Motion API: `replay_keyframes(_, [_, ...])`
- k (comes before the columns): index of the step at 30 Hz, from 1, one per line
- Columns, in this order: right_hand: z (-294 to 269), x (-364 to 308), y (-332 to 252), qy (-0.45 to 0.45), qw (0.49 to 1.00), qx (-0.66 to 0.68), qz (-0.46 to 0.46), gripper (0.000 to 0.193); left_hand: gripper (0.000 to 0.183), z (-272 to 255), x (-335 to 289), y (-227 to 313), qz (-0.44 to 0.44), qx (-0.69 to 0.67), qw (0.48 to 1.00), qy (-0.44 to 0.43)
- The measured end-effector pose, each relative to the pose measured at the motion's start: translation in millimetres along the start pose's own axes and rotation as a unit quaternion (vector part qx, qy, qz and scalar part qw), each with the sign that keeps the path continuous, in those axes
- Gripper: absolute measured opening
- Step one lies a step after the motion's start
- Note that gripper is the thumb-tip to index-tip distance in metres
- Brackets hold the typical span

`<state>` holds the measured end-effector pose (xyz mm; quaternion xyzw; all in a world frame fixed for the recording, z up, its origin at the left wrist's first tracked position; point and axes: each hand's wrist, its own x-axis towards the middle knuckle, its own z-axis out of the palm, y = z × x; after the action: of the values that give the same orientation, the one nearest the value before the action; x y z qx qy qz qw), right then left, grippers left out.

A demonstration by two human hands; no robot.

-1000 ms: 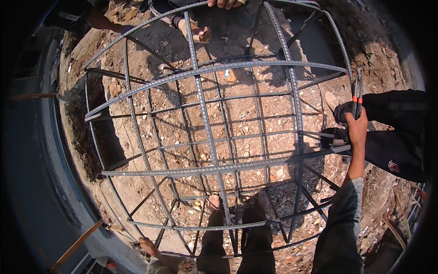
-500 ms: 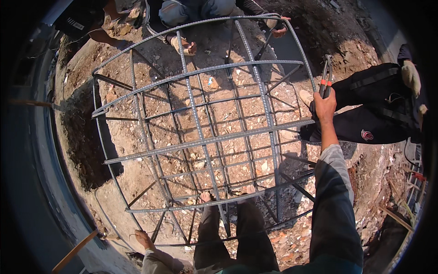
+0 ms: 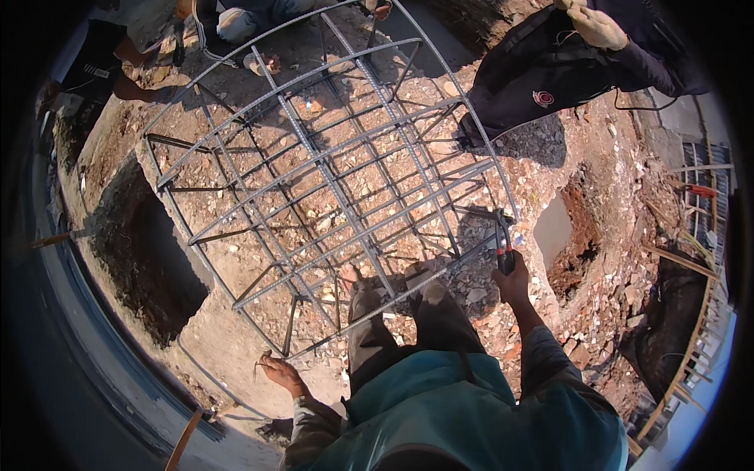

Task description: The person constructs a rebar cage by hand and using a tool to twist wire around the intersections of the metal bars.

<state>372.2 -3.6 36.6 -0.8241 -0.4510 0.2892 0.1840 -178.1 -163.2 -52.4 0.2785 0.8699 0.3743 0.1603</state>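
pliers [image 3: 504, 253] sit in the right hand [image 3: 512, 280] in the head view, fingers wrapped round their handles, at the cage's right corner. the rebar cage [image 3: 320, 159] stands over rubble [image 3: 542, 314] before the person. the left hand [image 3: 284, 374] is just beside its near corner; whether it pinches anything, i cannot tell. left pit [image 3: 141, 251] holds dark shadow; right pit [image 3: 579, 255] has smooth grey fill [image 3: 552, 229].

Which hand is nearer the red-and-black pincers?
Right. The right hand grips the pincers; the left hand is well to their left, by a corner of the rebar cage.
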Motion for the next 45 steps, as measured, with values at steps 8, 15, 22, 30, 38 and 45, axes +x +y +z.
replay_keyframes(8, [47.8,23.8,80.1,0.066,0.988,-0.093,-0.108,0.067,0.03,3.3,-44.0,31.9,-0.086,-0.042,0.988,-0.118])
replay_keyframes(15, [39.6,110.7,90.8,0.177,0.965,-0.081,-0.175,0.063,0.035,47.1,-139.1,113.6,-0.062,-0.153,0.964,-0.21])
replay_keyframes(22, [44.2,182.6,95.7,0.125,0.966,-0.096,-0.207,0.068,0.035,76.0,-186.2,136.4,-0.095,-0.131,0.957,-0.241])
replay_keyframes(30, [44.7,195.0,95.5,0.05,0.982,-0.137,-0.118,0.075,0.027,93.1,-203.2,162.0,-0.049,-0.153,0.964,-0.214])
replay_keyframes(38, [29.2,168.0,79.8,0.126,0.961,-0.057,-0.239,0.08,0.023,129.9,-222.9,178.1,-0.151,-0.322,0.91,-0.212])
replay_keyframes(45, [29.2,-34.5,-30.3,-0.497,0.822,0.087,-0.264,0.038,0.02,172.0,-221.1,219.7,-0.264,-0.423,0.826,-0.262])
